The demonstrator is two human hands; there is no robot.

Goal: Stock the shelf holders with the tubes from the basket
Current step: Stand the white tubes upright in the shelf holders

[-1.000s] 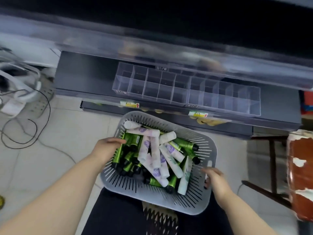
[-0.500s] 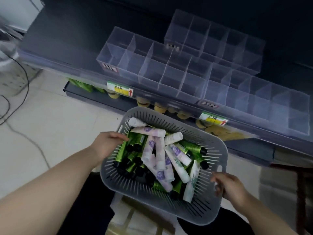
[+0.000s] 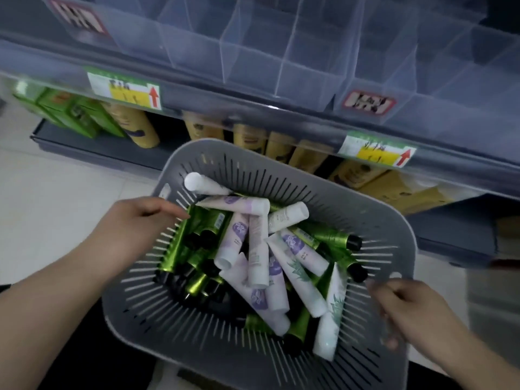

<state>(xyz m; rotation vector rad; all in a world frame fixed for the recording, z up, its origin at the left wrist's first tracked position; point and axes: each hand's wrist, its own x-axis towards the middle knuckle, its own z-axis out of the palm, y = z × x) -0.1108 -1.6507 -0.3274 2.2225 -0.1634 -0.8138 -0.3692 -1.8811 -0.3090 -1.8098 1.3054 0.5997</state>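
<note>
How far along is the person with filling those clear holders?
Nothing looks done: the visible compartments of the holders are empty. In hand: the left hand lies over the basket rim, the right hand grips it; neither holds a tube. Left: the whole pile of tubes in the basket.

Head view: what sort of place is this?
Probably a shop aisle. The shelf edge carries price tags with red arrows, clear divided holders sit on the shelf, and packaged bottles and boxes line the shelf below.
</note>
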